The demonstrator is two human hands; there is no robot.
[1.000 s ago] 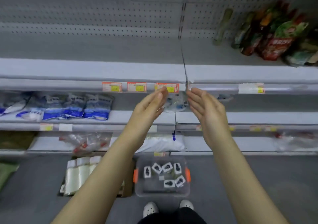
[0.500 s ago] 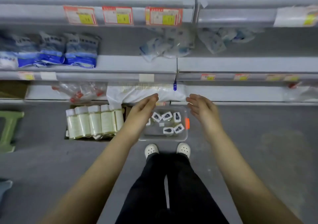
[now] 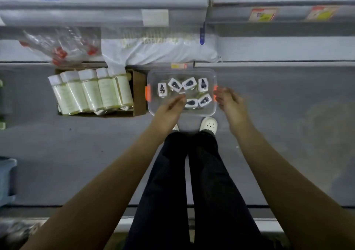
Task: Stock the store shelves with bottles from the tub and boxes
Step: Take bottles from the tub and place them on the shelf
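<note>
On the grey floor [image 3: 288, 134], against the foot of the shelving, stood a clear rectangular plastic tub [image 3: 211, 76] with orange side latches; inside it lay several small bottles [image 3: 189, 83] with white, dark-marked tops, loosely scattered. The person's left hand [image 3: 169, 107] hung over the tub's near edge, fingers stretched out and relaxed, gripping nothing; the right hand [image 3: 228, 101] hovered just beside the right latch, fingers loosely bent and empty, though contact with the tub could not be told. Left of the tub sat a brown cardboard box [image 3: 139, 96] packed with a row of tall pale-yellow bottles [image 3: 90, 94] with white caps; on the bottom shelf [image 3: 288, 50] behind lay a white plastic sack [image 3: 163, 51] and a clear bag of red-capped items [image 3: 61, 46]; white perforated shoes [image 3: 209, 124] stood just behind the tub.
</note>
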